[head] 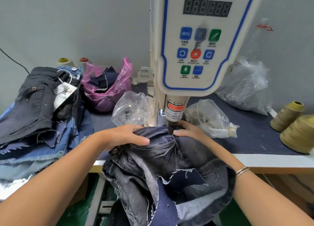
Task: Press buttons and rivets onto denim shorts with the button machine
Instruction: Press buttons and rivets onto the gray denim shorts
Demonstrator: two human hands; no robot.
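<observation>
Denim shorts (pixel 163 151) under button machine (pixel 173 123) punch, left hand (pixel 125 135) and right hand (pixel 188 130) flat-fingered on either side.

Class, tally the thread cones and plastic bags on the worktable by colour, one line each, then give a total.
Olive-yellow thread cones: 2
Pale cones by the wall: 2
Pink plastic bag: 1
Clear plastic bags: 3
Total: 8
</observation>
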